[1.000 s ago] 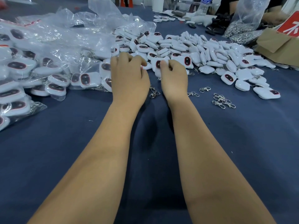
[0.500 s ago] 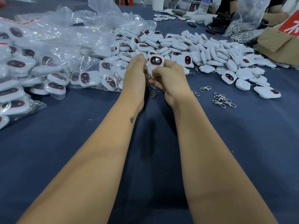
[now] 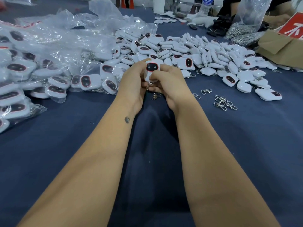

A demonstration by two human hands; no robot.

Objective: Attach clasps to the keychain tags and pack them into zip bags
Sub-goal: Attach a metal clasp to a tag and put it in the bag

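both hands' fingers (image 3: 139,69) around tag (image 3: 151,69)

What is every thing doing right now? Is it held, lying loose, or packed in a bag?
tag in hands: held upright, face toward the camera
left hand: grips the tag
right hand: pinches the tag's lower edge
loose tags: piled on the cloth, unbagged
loose clasps: lying on the cloth
bagged tags: packed in clear bags
cardboard box: flaps open
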